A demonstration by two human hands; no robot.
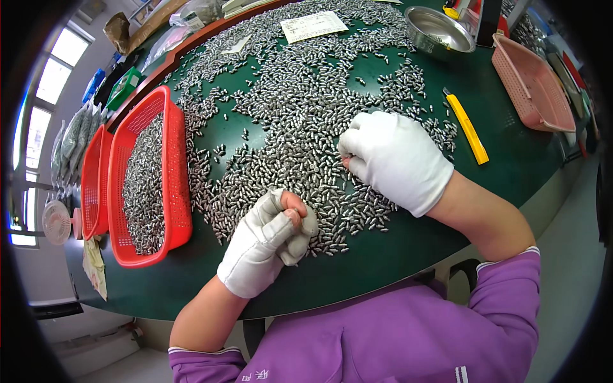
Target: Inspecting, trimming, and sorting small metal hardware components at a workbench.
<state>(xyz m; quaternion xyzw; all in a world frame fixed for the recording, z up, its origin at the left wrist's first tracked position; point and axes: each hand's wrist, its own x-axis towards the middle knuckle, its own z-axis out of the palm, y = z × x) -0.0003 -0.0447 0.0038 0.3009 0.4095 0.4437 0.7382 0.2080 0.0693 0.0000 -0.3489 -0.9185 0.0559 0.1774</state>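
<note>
Small silvery metal pieces (287,153), bullet-shaped, lie spread in a thick layer over the green table. My left hand (265,239), in a white glove with bare thumb and index fingertips, is closed above the near edge of the layer. Its fingers curl inward, and whatever they hold is hidden. My right hand (393,156), also in a white glove, rests over the right side of the pieces. Its fingers bend down and inward, with a bare fingertip showing at the left; I cannot make out anything in them. A red plastic basket (177,172) full of the same pieces stands left of my hands.
Another red basket (94,185) leans beyond the full one, near a small fan (57,222). A yellow utility knife (467,127) lies at the right. Farther back are a steel bowl (440,32), a pink basket (530,83) and a paper slip (313,27).
</note>
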